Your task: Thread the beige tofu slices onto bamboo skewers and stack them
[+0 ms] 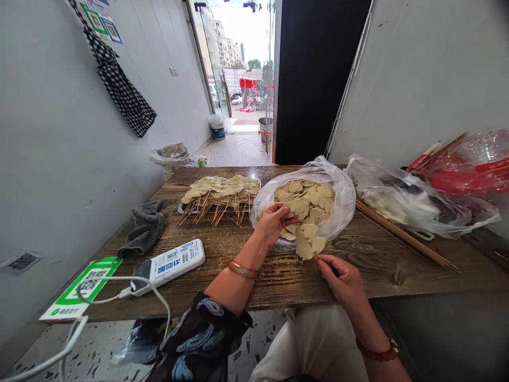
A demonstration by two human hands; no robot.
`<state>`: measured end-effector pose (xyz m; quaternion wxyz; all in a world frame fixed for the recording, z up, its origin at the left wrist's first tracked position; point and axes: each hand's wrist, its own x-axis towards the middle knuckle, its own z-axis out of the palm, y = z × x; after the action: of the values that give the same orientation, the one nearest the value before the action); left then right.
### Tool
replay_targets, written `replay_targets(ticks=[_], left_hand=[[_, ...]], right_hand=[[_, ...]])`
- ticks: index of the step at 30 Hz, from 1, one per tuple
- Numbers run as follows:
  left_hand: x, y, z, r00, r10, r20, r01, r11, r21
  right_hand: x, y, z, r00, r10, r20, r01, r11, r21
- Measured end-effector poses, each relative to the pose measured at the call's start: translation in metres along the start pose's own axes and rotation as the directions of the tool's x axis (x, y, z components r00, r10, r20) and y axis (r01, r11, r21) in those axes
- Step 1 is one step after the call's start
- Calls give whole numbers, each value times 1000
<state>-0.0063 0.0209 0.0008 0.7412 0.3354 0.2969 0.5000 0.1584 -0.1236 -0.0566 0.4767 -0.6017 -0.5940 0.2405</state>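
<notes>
My right hand [341, 278] pinches the end of a skewer; several thin, pale beige round slices [309, 243] are threaded on it, fanned out near the table's front edge. My left hand [273, 223] reaches over the near left rim of a clear plastic bag [345, 204], its thumb and fingers closed on a beige slice [296, 208]. Loose slices [316, 196] of the same kind fill the opened bag. To the left, a metal tray [183, 208] carries a pile of filled skewers [222, 191], their sticks pointing toward me.
A bundle of bare skewers [405, 236] lies right of the bag, beside crumpled plastic bags [421, 201]. On the left are a grey cloth [145, 228], a white power bank [175, 265] with a cable, and a green QR card [81, 289]. The wooden table [274, 289] ends before my lap.
</notes>
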Motion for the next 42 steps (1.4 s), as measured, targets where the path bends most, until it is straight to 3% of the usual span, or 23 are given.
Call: replay_targets(ticks=[9,25,36,42], left_hand=[[-3,-4,3,999,16,40,-17,999,46],[-4,-9,8,980,198,-16,-187,949,255],[-4,-13,10,990,96,107,-126,935,330],[-9,-10,11,991,-50,122,13,957,289]], right_hand=[[1,-10,-2,1000,23,-17,-23,1000,-4],[1,-9,-1,998,62,2,-62,998,15],[1,-5,-2,985,170,29,-172,970,174],[0,1,-3,970,235,59,-242,921,305]])
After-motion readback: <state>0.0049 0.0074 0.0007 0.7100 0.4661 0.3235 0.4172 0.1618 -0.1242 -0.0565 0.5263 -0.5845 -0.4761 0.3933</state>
